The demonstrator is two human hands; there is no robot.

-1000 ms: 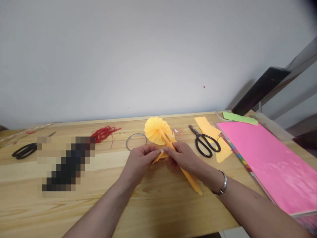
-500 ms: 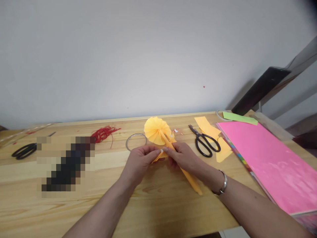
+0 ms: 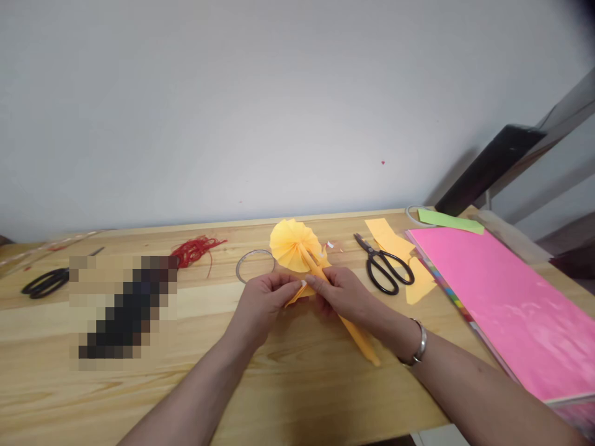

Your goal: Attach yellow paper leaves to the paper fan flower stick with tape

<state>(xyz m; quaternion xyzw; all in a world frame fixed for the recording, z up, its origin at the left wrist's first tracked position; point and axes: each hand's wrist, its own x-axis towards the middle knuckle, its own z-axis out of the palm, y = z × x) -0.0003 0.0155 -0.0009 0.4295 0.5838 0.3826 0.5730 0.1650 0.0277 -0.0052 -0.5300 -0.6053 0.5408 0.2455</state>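
My left hand (image 3: 263,303) pinches a small folded piece of orange paper (image 3: 294,298) between thumb and fingers. The thumb and fingers of my right hand (image 3: 346,294) close on the same piece from the other side. A tiny white bit (image 3: 304,283) shows between the thumb tips. Just beyond the hands is a round pleated paper fan (image 3: 290,241) in yellow-orange. A rolled orange paper stick (image 3: 360,341) runs from the fan, passes under my right hand and comes out toward the front. My right hand hides its middle.
Black-handled scissors (image 3: 373,253) lie to the right beside orange paper scraps (image 3: 383,232). Farther right are a pink sheet pack (image 3: 502,297) and a green strip (image 3: 450,221). Leftward lie a clear ring (image 3: 238,267), red threads (image 3: 193,251), a blurred dark object (image 3: 125,316) and other scissors (image 3: 46,283).
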